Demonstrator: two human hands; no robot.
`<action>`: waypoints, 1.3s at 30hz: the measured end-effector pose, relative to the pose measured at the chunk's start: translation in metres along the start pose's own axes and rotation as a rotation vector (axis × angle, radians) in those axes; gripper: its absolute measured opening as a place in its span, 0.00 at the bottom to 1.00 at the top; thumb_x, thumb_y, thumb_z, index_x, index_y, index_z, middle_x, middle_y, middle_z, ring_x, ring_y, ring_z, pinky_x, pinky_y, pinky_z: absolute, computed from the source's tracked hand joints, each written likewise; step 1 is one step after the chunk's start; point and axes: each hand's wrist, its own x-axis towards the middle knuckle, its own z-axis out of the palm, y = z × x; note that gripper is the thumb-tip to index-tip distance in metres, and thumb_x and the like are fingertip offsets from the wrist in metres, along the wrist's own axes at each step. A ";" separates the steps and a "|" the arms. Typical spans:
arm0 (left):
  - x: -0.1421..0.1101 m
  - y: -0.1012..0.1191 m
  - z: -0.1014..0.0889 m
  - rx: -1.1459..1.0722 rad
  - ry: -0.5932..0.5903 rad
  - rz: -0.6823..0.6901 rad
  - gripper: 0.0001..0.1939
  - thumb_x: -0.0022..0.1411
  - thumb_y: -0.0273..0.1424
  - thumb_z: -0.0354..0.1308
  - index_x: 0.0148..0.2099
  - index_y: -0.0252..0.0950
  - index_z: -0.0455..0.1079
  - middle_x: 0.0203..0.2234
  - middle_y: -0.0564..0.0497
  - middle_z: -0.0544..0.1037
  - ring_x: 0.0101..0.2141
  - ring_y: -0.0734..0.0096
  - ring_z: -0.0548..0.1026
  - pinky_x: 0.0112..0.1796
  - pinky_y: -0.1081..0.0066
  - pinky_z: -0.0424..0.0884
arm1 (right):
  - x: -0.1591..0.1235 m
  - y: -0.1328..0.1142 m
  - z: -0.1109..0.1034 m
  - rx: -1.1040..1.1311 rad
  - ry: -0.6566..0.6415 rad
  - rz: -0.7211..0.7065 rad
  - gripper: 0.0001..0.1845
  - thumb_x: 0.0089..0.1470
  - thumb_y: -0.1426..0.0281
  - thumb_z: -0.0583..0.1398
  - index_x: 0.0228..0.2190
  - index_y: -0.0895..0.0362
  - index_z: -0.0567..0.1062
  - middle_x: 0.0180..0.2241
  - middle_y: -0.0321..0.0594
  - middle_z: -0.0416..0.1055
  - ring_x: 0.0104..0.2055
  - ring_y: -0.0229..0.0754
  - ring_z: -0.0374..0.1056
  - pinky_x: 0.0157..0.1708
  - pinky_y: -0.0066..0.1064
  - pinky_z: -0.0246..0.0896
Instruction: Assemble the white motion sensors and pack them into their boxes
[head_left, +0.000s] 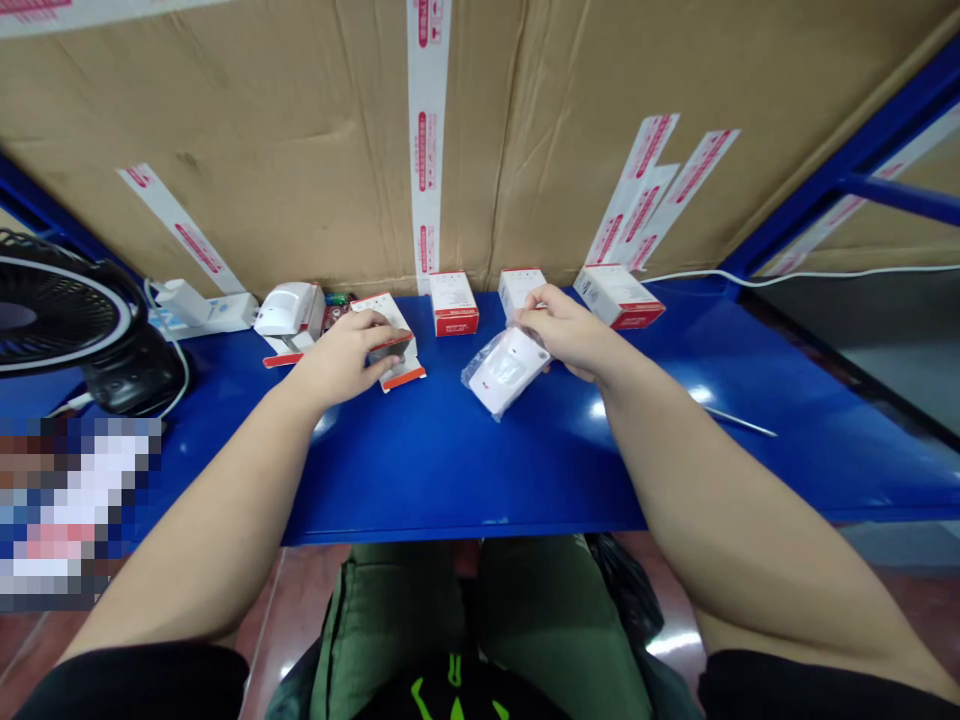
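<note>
My left hand (343, 362) has its fingers and thumb around a small white and red carton (393, 312), whose near end stands open with an orange-red flap out. In my right hand (564, 330) is a white plastic device in a clear bag (510, 370), looking like a motion sensor, pinched at its upper right corner and tilted above the blue table. A similar white device (286, 308) rests with an opened carton (309, 325) left of my left hand. Behind my right hand stands another carton (519, 290), partly covered.
Two more cartons (453, 303) (619, 296) stand along the back of the blue table (465, 480). At left are a black fan (67, 310) and a white power strip (229, 313). A thin metal rod (739, 421) lies at right. Taped cardboard (300, 150) walls the back.
</note>
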 end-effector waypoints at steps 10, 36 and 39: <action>0.001 -0.036 0.017 -0.008 0.117 -0.177 0.30 0.60 0.22 0.51 0.62 0.39 0.78 0.62 0.41 0.80 0.64 0.49 0.77 0.65 0.45 0.76 | 0.000 0.006 -0.009 -0.083 -0.078 -0.105 0.18 0.50 0.65 0.74 0.35 0.51 0.71 0.30 0.37 0.74 0.30 0.44 0.72 0.20 0.31 0.65; 0.013 0.044 0.018 -1.091 0.038 -0.217 0.24 0.51 0.42 0.82 0.46 0.36 0.83 0.36 0.46 0.87 0.34 0.63 0.84 0.39 0.61 0.85 | 0.000 0.020 0.020 0.268 -0.264 -0.513 0.28 0.49 0.59 0.71 0.45 0.47 0.63 0.46 0.37 0.70 0.46 0.46 0.72 0.41 0.41 0.78; 0.015 0.041 0.016 -1.123 0.157 -0.248 0.23 0.45 0.45 0.84 0.34 0.37 0.81 0.28 0.50 0.85 0.29 0.67 0.82 0.34 0.65 0.85 | 0.000 0.019 0.018 0.405 -0.330 -0.368 0.27 0.48 0.60 0.74 0.44 0.48 0.67 0.47 0.37 0.74 0.48 0.47 0.77 0.45 0.45 0.82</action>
